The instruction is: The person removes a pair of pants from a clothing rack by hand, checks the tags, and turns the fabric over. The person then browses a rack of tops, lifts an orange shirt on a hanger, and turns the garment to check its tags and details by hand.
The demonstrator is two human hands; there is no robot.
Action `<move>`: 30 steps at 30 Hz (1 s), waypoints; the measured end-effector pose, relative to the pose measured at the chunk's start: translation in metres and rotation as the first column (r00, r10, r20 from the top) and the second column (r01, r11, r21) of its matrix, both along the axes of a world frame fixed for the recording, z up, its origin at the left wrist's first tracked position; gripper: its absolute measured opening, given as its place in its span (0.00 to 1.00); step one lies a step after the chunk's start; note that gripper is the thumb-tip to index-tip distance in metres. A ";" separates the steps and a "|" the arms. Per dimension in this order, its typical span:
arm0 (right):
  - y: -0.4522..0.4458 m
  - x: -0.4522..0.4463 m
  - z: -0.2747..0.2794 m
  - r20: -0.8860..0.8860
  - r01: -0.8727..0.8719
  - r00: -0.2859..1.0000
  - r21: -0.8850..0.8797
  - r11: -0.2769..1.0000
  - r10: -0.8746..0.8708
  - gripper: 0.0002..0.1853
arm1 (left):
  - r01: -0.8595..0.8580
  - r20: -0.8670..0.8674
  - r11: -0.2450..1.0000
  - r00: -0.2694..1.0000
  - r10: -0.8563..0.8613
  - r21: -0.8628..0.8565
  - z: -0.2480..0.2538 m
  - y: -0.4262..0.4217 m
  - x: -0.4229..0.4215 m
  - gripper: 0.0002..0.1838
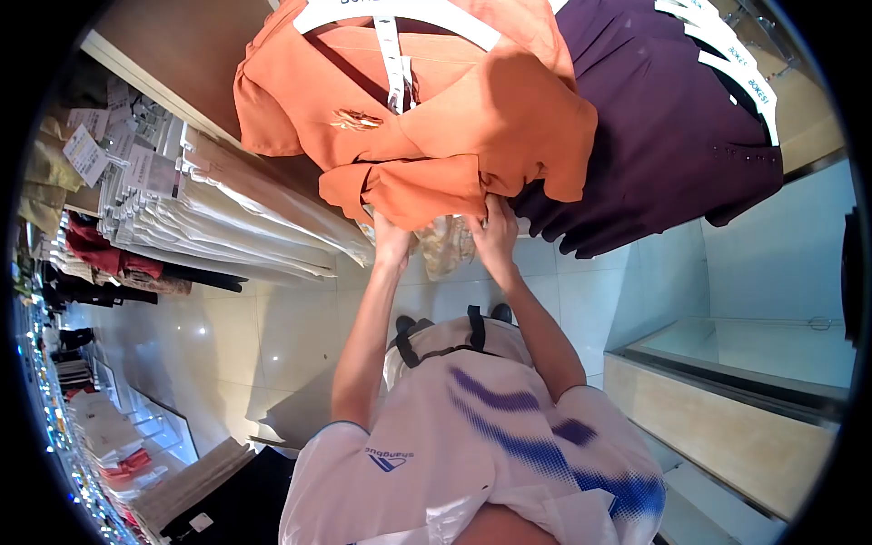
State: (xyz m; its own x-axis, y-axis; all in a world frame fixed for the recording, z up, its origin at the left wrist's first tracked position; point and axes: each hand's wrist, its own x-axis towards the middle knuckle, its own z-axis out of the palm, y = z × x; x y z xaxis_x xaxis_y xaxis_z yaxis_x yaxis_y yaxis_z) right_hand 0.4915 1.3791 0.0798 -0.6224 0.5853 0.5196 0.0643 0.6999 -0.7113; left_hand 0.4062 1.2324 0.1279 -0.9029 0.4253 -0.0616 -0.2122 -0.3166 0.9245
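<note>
An orange short-sleeved top point(518, 109) with a V neck and a small gold ornament hangs from a white hanger point(436, 14) in front of me. My left hand point(392, 242) reaches up under its bunched lower edge, and the cloth covers most of the fingers. At the right end of that edge, my right hand point(495, 238) pinches the orange fabric with bent fingers. Between my hands, a pale patterned cloth point(445, 245) shows below the top. Beside the orange top, to the right, hang dark purple tops point(636, 136) on white hangers.
White trousers point(245, 227) with paper tags point(84, 154) hang on the left. Farther down that side are red and black garments point(100, 250). A glass-topped counter point(754, 354) stands on the right. Pale floor tiles point(300, 327) lie below.
</note>
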 end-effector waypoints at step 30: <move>-0.001 0.044 0.099 -0.085 -0.506 0.706 -0.755 0.417 0.703 0.12 | 0.095 -0.527 0.887 0.773 -0.351 -0.452 0.076 -0.033 0.064 0.03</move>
State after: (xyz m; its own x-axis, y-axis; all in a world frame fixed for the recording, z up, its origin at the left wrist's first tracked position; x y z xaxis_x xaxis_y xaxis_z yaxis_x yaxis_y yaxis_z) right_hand 0.5356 1.3777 0.1790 -0.9931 0.1058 -0.0515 0.0439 -0.0732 -0.9964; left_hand 0.4704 1.1994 0.2043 -0.6968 0.6760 0.2397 0.3853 0.0710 0.9200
